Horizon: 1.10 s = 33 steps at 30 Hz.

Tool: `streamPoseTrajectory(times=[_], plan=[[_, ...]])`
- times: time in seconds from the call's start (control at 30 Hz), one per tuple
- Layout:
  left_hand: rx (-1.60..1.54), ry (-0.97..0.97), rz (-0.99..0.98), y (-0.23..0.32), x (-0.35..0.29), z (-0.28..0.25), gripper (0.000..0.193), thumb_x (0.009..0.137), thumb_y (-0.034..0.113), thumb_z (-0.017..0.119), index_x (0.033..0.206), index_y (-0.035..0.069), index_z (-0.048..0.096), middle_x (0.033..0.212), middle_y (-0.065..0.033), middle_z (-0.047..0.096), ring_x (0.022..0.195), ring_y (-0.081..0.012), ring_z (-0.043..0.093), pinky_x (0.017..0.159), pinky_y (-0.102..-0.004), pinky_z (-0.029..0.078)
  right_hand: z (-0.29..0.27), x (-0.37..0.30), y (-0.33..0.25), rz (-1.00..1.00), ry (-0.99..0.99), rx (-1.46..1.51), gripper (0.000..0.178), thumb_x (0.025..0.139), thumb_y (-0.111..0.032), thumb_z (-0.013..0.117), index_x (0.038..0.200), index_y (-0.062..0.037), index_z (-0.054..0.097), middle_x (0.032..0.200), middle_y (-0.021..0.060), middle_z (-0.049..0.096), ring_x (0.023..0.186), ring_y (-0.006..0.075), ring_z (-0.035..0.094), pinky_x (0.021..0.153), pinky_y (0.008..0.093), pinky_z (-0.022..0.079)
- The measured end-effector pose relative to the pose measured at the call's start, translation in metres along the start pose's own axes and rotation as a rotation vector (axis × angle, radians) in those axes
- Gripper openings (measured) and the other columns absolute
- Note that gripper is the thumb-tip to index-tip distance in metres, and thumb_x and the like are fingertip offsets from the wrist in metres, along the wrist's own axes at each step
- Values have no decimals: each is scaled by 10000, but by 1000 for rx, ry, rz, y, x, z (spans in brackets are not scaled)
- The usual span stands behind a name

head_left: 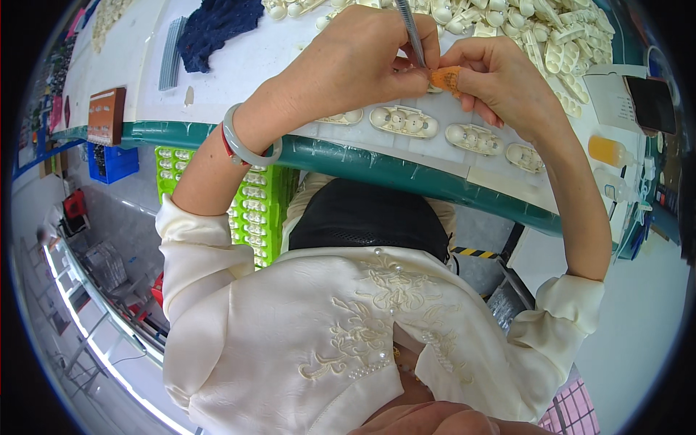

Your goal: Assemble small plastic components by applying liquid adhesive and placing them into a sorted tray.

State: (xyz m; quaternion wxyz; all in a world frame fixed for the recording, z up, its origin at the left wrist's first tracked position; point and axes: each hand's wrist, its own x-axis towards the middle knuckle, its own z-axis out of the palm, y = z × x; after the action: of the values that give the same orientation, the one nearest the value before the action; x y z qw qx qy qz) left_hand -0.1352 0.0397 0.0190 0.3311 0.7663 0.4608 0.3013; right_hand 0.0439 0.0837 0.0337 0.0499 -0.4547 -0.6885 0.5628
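Observation:
My left hand (370,54), with a pale bangle on its wrist, is closed around a slim grey metal tool (411,32) that slants up past the fingers. The tool's lower end meets a small orange piece (444,77) with dark marks, pinched by my right hand (500,80). Both hands meet over the table, and a cream plastic part beneath the fingertips is mostly hidden. Just below them, along the table's front edge, runs a row of oval cream parts with round domes, including one part (404,122) and another (473,139).
A large heap of cream parts (536,36) covers the back right. Further left lie a dark blue cloth (217,32) and grey strips (172,53). An orange-capped bottle (607,151) lies at right. Bright green trays (272,210) of parts stand below the table's green edge (348,161).

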Motion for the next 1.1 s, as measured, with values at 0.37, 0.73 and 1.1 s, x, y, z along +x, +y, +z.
streamPoseTrajectory(times=[0.37, 0.73, 1.1], plan=[[-299, 159, -355, 0, -2, -45, 83, 751, 6, 639, 783, -18, 567, 677, -41, 603, 617, -59, 562, 532, -175, 447, 2, 11, -13, 104, 2, -78, 112, 756, -120, 577, 719, -15, 596, 532, 32, 517, 384, 52, 393, 355, 207, 292], [-202, 35, -235, -10, -12, -19, 63, 758, 26, 638, 795, 10, 589, 735, -18, 604, 700, -64, 583, 650, -187, 478, -2, 13, -8, 116, -45, -27, 109, 763, -138, 587, 778, -31, 603, 530, 18, 518, 385, 41, 406, 356, 202, 290], [-39, 25, -113, -6, -9, -13, 57, 710, -13, 620, 748, 1, 581, 710, -13, 596, 704, -87, 595, 667, -205, 496, -8, 15, -8, 110, -81, 53, 159, 763, -92, 558, 883, -16, 631, 542, 14, 526, 388, 33, 412, 362, 193, 300]])
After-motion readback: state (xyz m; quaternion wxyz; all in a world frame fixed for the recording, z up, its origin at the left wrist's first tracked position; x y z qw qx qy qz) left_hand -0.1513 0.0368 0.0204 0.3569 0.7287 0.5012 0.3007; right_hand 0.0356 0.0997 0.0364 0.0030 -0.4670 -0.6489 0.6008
